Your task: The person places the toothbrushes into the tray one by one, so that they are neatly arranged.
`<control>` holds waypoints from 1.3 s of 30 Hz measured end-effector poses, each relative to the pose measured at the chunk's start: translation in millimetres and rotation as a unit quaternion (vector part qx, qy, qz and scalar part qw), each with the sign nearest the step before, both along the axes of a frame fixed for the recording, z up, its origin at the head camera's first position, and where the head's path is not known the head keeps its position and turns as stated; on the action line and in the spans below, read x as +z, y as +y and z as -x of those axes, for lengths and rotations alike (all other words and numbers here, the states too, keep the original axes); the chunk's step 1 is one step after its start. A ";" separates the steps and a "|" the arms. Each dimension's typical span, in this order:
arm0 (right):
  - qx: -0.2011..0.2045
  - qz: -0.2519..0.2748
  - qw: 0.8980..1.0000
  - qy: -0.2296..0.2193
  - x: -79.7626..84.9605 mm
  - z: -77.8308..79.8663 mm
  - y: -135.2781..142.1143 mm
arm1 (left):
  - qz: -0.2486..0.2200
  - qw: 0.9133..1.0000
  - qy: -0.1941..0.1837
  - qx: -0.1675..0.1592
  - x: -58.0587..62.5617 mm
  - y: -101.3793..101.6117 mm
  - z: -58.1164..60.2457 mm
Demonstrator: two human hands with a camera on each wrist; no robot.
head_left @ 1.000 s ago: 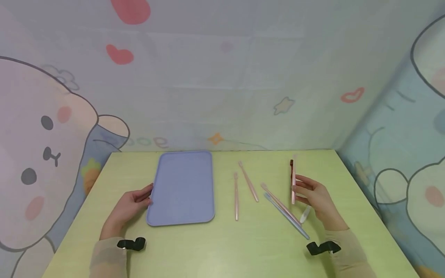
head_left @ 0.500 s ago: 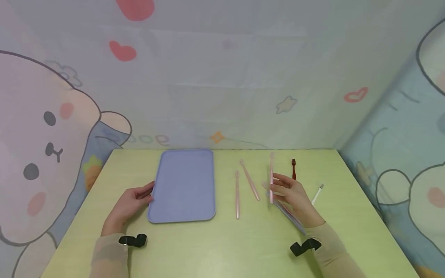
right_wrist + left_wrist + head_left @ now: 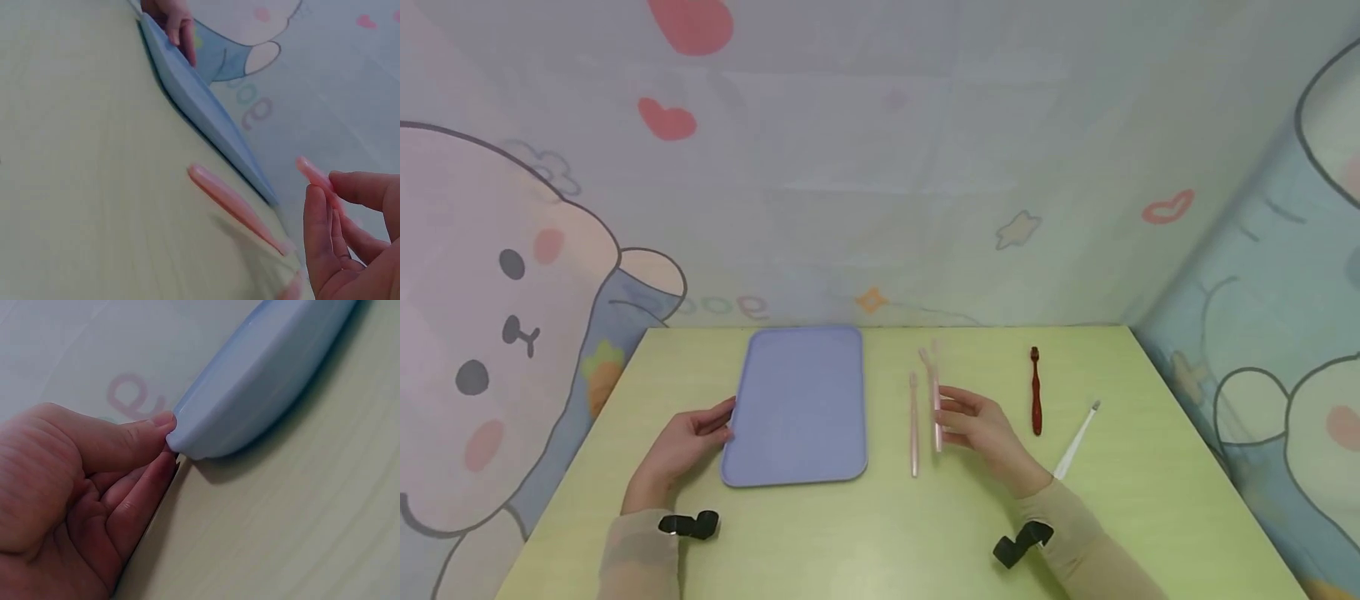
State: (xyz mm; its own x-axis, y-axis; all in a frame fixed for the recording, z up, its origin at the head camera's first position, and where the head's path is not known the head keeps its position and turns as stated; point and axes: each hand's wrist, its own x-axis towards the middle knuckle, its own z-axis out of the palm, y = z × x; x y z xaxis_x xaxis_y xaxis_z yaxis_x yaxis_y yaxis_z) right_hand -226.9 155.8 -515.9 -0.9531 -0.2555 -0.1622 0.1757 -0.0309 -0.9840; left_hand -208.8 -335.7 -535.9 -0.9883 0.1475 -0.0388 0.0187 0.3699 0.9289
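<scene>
My left hand [image 3: 681,450] pinches the left rim of a lavender-blue tray [image 3: 797,408]; in the left wrist view the thumb [image 3: 140,437] lies on the rim, fingers below it. My right hand [image 3: 988,433] holds a pink toothbrush [image 3: 937,417] between thumb and fingertips, upright in the head view and raised off the table. Just behind it another pink toothbrush [image 3: 926,361] shows only its head end. Left of these, a third pink toothbrush [image 3: 914,433] lies beside the tray. In the right wrist view the held toothbrush [image 3: 315,178] points its handle end up.
A dark red toothbrush [image 3: 1036,392] and a white toothbrush [image 3: 1078,437] lie right of my right hand on the pale green table [image 3: 850,542]. My right hand and forearm cover part of the table. A cartoon-printed cloth [image 3: 887,167] rises behind the table.
My right hand has moved left with the pink toothbrush, away from the dark red one. A pink and a blue toothbrush seen earlier are now hidden under the right hand. The left hand stays on the tray.
</scene>
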 end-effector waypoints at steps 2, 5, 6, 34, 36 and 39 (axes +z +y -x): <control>0.008 0.006 1.000 -0.005 -3.4 -2.5 -15.5 | -0.001 1.000 0.005 -0.003 -0.7 0.3 0.5; 0.023 0.014 1.000 -0.001 -7.1 -6.6 -39.4 | -0.005 1.000 0.008 -0.007 -2.2 1.6 2.0; 0.025 0.018 1.000 -0.001 -8.2 -8.1 -47.7 | -0.004 1.000 0.009 -0.007 -2.7 2.1 2.5; 0.046 0.048 0.998 -0.015 -10.8 4.0 -205.8 | 0.046 0.999 0.003 0.016 -1.4 5.9 8.6; 0.042 0.043 0.998 -0.013 -9.5 4.2 -213.1 | 0.043 0.999 0.000 0.015 -0.8 7.6 8.8; 0.036 0.039 0.999 -0.011 -8.5 5.4 -223.6 | 0.032 0.999 -0.003 0.016 0.4 10.1 8.3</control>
